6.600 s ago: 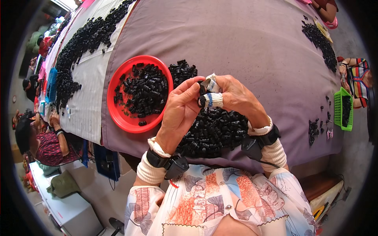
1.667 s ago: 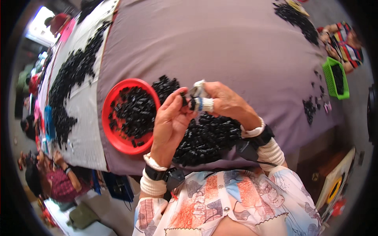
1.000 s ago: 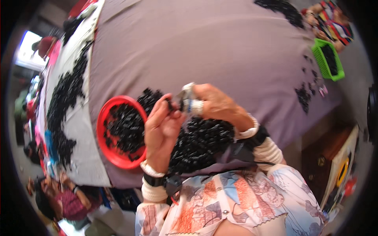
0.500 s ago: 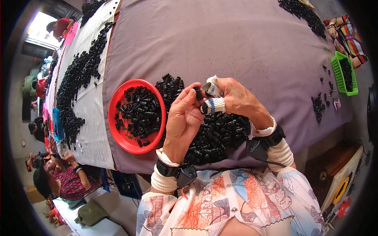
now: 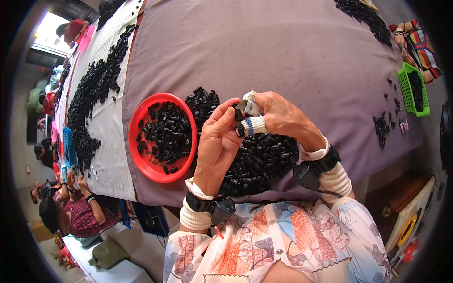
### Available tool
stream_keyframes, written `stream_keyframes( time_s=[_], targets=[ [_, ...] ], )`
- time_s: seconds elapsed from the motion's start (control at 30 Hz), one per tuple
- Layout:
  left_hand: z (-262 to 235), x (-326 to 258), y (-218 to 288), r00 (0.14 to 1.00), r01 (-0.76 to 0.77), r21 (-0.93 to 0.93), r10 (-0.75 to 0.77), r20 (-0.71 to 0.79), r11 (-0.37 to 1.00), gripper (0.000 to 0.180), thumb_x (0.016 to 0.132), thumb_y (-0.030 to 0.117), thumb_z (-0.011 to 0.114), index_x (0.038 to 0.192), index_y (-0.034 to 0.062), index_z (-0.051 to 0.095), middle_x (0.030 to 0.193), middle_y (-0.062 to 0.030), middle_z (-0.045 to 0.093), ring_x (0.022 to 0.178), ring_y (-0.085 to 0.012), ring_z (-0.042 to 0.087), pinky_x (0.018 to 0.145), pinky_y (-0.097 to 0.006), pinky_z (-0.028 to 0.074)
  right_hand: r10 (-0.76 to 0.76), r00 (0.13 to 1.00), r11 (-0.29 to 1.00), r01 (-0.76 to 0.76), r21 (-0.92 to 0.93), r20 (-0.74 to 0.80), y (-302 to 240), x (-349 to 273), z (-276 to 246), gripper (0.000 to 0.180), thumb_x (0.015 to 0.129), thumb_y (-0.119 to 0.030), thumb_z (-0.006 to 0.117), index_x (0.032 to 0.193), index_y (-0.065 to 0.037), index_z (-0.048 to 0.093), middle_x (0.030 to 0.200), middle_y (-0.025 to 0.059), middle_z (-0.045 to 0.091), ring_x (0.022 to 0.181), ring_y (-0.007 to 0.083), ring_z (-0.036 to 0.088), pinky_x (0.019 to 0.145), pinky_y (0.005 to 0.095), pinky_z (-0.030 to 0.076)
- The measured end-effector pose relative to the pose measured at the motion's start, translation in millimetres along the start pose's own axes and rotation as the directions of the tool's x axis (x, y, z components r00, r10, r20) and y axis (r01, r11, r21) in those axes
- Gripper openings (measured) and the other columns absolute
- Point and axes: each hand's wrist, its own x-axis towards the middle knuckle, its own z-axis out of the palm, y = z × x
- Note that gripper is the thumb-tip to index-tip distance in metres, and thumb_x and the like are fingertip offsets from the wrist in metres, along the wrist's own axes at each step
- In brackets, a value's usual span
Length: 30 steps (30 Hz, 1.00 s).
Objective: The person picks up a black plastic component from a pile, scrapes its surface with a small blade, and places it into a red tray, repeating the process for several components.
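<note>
Over the pile of small black plastic parts (image 5: pixel 257 162), my left hand (image 5: pixel 218 141) pinches one short black plastic part (image 5: pixel 239 114) between thumb and fingertips. My right hand (image 5: pixel 283 115) comes in from the right, its thumb and forefinger wrapped in white cloth covers with blue marks. Between those covered fingers shows the tip of what looks like a small grey blade (image 5: pixel 242 104), held against the black part. Its grip end is hidden by the fingers. Both wrists carry knitted cuffs and black strapped devices.
A red basin (image 5: pixel 133 141) of black parts stands left of my hands on the mauve cloth (image 5: pixel 212 47). A long heap of parts (image 5: pixel 94 89) covers the white cloth at left. Co-workers sit at left and far right, one by a green basket (image 5: pixel 422 106).
My right hand has shifted slightly left, bringing the grey blade tip over the black part in my left hand. The left hand has barely moved.
</note>
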Motion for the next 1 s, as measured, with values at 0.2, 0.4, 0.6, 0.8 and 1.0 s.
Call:
stream_keyframes(
  time_s=[0.2, 0.4, 0.6, 0.8, 1.0],
  targets=[
    [1.1, -1.6, 0.5, 0.999, -0.021, 0.030, 0.022, -0.031, 0.999, 0.026, 0.092, 0.010, 0.047, 0.115, -0.0008, 0.048, 0.093, -0.0104, 0.061, 0.088, -0.0163, 0.061, 0.077, -0.031, 0.052, 0.007, 1.000, 1.000, -0.006, -0.027, 0.030, -3.9, 0.1, 0.1, 0.040, 0.063, -0.036, 0.069, 0.075, -0.001, 0.052, 0.063, 0.0101, 0.052, 0.058, 0.0214, 0.050, 0.054, 0.0335, 0.039],
    [-3.7, -0.3, 0.6, 0.999, -0.024, 0.048, 0.026, -0.027, 0.999, 0.024, 0.092, 0.012, 0.046, 0.113, -0.0003, 0.050, 0.095, -0.0093, 0.061, 0.087, -0.0163, 0.061, 0.077, -0.031, 0.051, -0.009, 1.000, 1.000, 0.009, -0.017, 0.023, -2.6, 1.4, 2.3, 0.039, 0.064, -0.033, 0.069, 0.073, 0.001, 0.051, 0.062, 0.0111, 0.052, 0.057, 0.0211, 0.049, 0.053, 0.0342, 0.039],
    [3.4, 0.2, 0.1, 0.995, -0.044, 0.165, 0.059, -0.085, 0.985, 0.023, 0.092, 0.012, 0.047, 0.110, 0.0003, 0.053, 0.096, -0.0072, 0.060, 0.088, -0.0165, 0.060, 0.080, -0.033, 0.050, -0.066, 0.998, 0.995, 0.067, -0.076, 0.010, -4.3, 2.6, 2.9, 0.036, 0.065, -0.030, 0.069, 0.072, 0.001, 0.052, 0.060, 0.0104, 0.051, 0.055, 0.0197, 0.047, 0.052, 0.0332, 0.038],
    [-2.3, 1.6, 0.7, 0.998, -0.040, -0.010, 0.040, -0.055, 0.999, 0.022, 0.091, 0.010, 0.049, 0.110, -0.0019, 0.052, 0.093, -0.0091, 0.061, 0.082, -0.0146, 0.060, 0.074, -0.027, 0.050, -0.010, 1.000, 0.999, 0.010, 0.046, -0.003, -1.4, 3.7, 5.1, 0.036, 0.067, -0.031, 0.070, 0.073, 0.001, 0.053, 0.060, 0.0082, 0.052, 0.055, 0.0160, 0.047, 0.051, 0.0312, 0.038],
    [-0.7, -1.0, 0.7, 0.995, -0.035, -0.033, 0.031, -0.096, 0.999, 0.023, 0.091, 0.011, 0.048, 0.110, -0.0012, 0.051, 0.090, -0.0093, 0.061, 0.081, -0.0147, 0.060, 0.073, -0.026, 0.050, 0.064, 0.998, 0.998, -0.064, 0.003, 0.005, -12.9, 2.2, 3.7, 0.036, 0.067, -0.031, 0.071, 0.075, 0.000, 0.055, 0.063, 0.0082, 0.054, 0.056, 0.0164, 0.048, 0.051, 0.0315, 0.039]
  ],
)
